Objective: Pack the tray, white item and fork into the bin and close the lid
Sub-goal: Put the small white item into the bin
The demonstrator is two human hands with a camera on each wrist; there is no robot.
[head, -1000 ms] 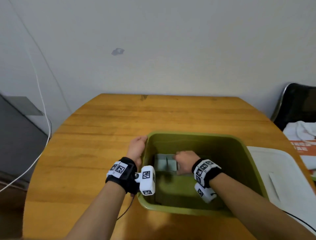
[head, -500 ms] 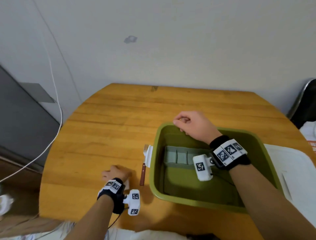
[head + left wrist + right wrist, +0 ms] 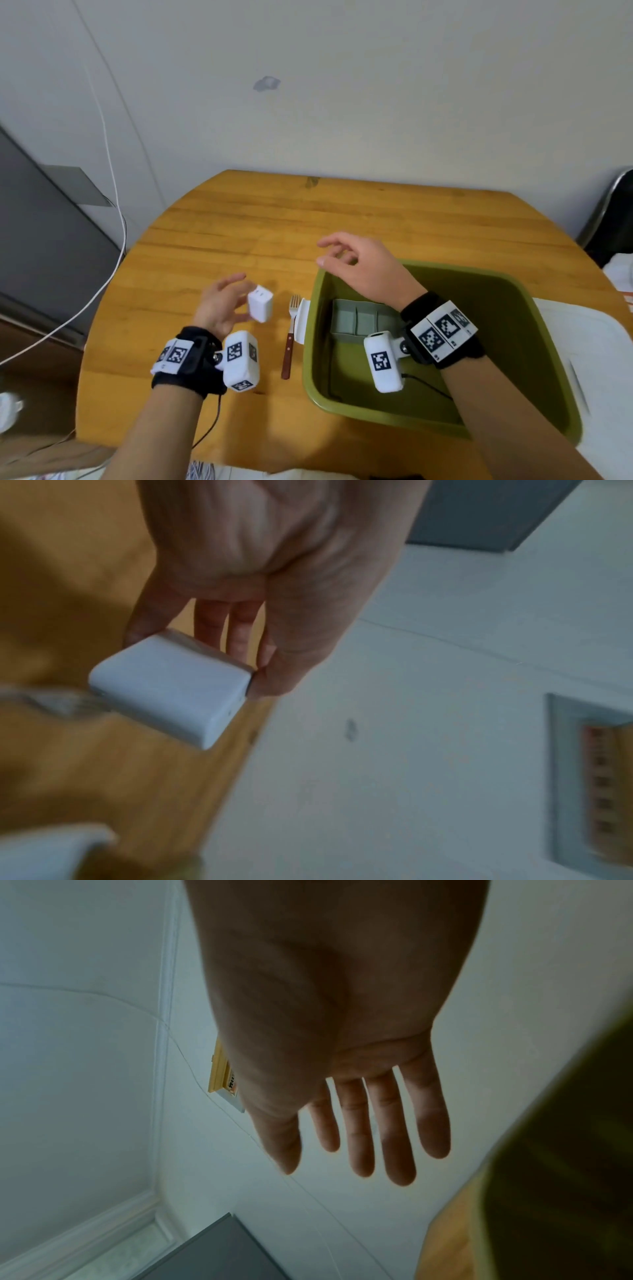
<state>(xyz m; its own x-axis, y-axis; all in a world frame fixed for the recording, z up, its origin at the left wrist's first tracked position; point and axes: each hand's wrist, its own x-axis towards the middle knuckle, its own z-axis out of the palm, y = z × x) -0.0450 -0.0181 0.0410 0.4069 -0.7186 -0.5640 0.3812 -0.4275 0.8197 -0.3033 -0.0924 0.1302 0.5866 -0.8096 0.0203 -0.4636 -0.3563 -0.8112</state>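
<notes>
My left hand point(image 3: 227, 303) holds the white item point(image 3: 260, 304), a small plug-like block, pinched between thumb and fingers above the table, left of the fork. The left wrist view shows the white item point(image 3: 167, 691) at my fingertips point(image 3: 263, 680). The fork point(image 3: 290, 334) with a brown handle lies on the table beside the green bin point(image 3: 507, 342). A grey divided tray point(image 3: 359, 322) sits inside the bin at its left side. My right hand point(image 3: 356, 263) hovers empty over the bin's far left corner, fingers point(image 3: 394, 1129) straight and spread. The white lid point(image 3: 599, 359) lies right of the bin.
A white latch tab point(image 3: 302, 320) sticks out from the bin's left wall next to the fork. A white cable point(image 3: 113, 192) hangs along the wall at the left by a grey cabinet point(image 3: 44, 246). A chair with cloth point(image 3: 616, 240) stands at the far right.
My left hand has lifted the white item off the table and brought it toward the fork. My right hand left the bin's rim, rose and opened its fingers.
</notes>
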